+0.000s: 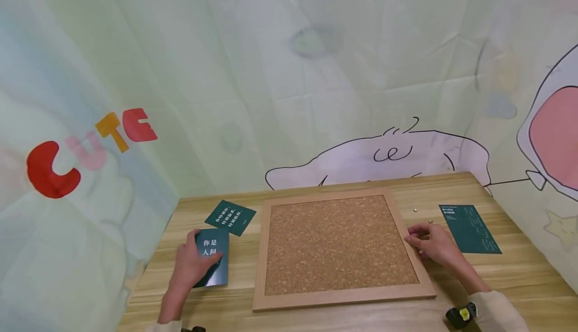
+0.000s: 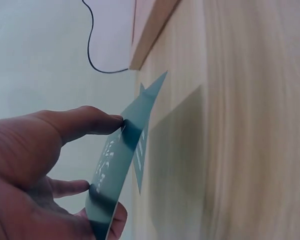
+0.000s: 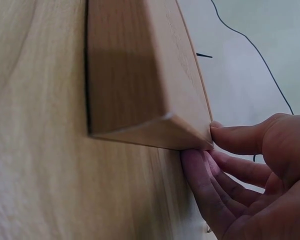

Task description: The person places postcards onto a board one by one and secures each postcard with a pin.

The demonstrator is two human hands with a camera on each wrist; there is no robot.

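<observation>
A cork board [image 1: 336,244] in a light wooden frame [image 3: 140,90] lies flat in the middle of the wooden table [image 1: 519,272]. My left hand [image 1: 206,247] pinches a dark green card [image 1: 215,272] with white characters. In the left wrist view, that hand [image 2: 110,170] holds the green card [image 2: 122,160] by one edge and tilts it up off the table. My right hand [image 1: 412,237] is at the board's right edge. In the right wrist view, the right hand [image 3: 202,145] pinches the frame's edge, with the thumb on top and fingers [image 3: 200,180] along its side.
A second green card [image 1: 230,217] lies beyond the left hand, and a third card [image 1: 469,227] lies right of the right hand. Two small pins [image 1: 414,210] sit on the table near it. A printed fabric backdrop [image 1: 289,71] encloses the table on three sides.
</observation>
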